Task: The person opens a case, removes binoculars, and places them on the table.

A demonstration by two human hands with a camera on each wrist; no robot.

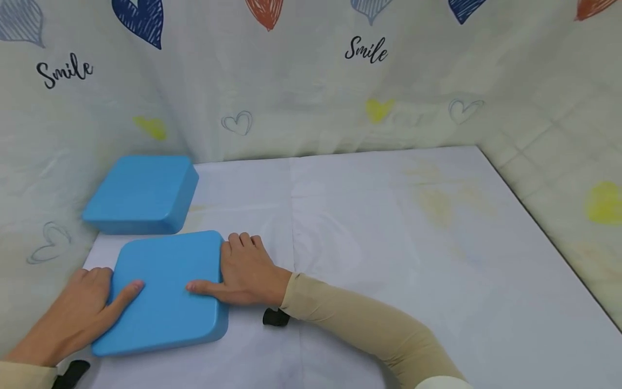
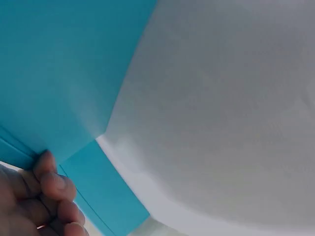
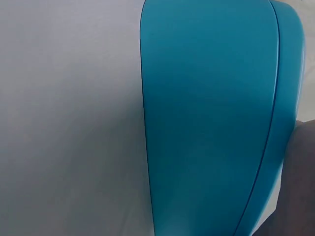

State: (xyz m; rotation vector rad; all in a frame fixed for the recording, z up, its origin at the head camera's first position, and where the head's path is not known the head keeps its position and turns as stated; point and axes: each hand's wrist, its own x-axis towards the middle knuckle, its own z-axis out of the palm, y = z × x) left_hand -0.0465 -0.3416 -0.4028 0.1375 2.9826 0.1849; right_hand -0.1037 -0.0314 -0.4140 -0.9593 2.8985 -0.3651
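A light-blue box with rounded corners lies at the left of the white table, between both hands. My left hand grips its left side, thumb flat on top and fingers over the edge. On the opposite side my right hand holds it, its thumb also on the top face. In the left wrist view curled fingertips meet the box near a seam. The right wrist view shows the box's side wall with a seam line running along it.
A second light-blue box sits just behind, at the table's back left corner. The white table stretches away to the right. A pale curtain printed with hearts and "Smile" hangs along the back and sides.
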